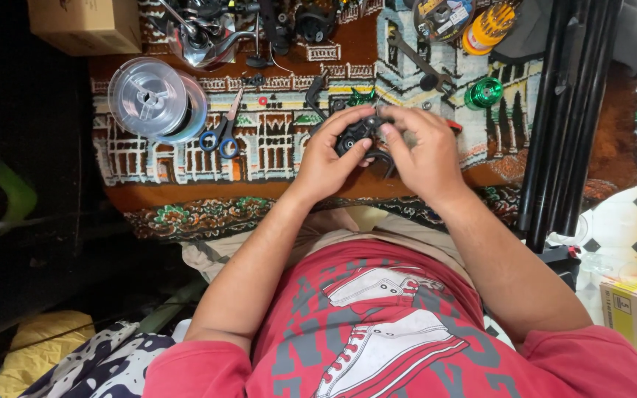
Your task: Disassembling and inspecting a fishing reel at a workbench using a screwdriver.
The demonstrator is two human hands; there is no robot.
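Observation:
Both my hands hold a small black fishing reel (355,135) above a patterned rug (274,140). My left hand (332,156) wraps around the reel's left side, thumb on top. From the right, my right hand (420,151) pinches the reel with its fingertips. Much of the reel body is hidden by my fingers. A black crank handle (314,91) lies just beyond it on the rug.
On the rug lie a clear line spool (155,99), blue-handled scissors (223,133), a silver spinning reel (202,37), a green spool (485,92), an orange spool (489,28) and a wrench (418,65). Black rods (565,118) stand at right. Cardboard boxes (86,23) sit at the corners.

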